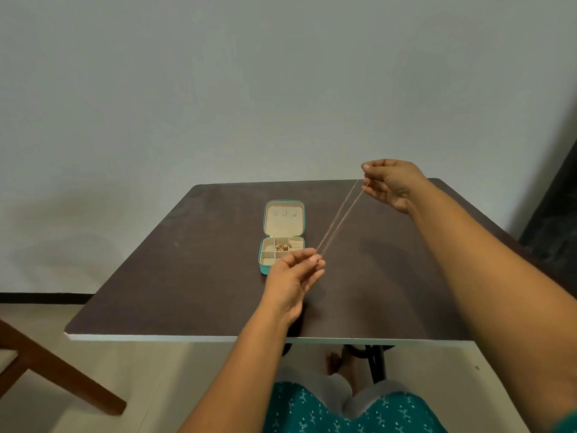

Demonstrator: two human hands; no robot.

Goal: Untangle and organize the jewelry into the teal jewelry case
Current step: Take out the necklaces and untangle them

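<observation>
A thin gold chain (340, 218) is stretched in two strands above the table between my hands. My left hand (295, 278) pinches its lower end just in front of the case. My right hand (392, 184) pinches the upper end, raised over the table's far right part. The teal jewelry case (265, 267) lies open in the middle of the dark brown table (187, 276), lid flat toward the wall. Its cream inside has several small compartments, and one holds a little heap of gold pieces (282, 247). My left hand hides the case's near right corner.
The table's near edge (218, 338) is white. A wooden chair frame (56, 373) stands at the lower left on the floor. A plain wall is behind the table, and a dark object (552, 214) stands at the right edge. My lap is under the table.
</observation>
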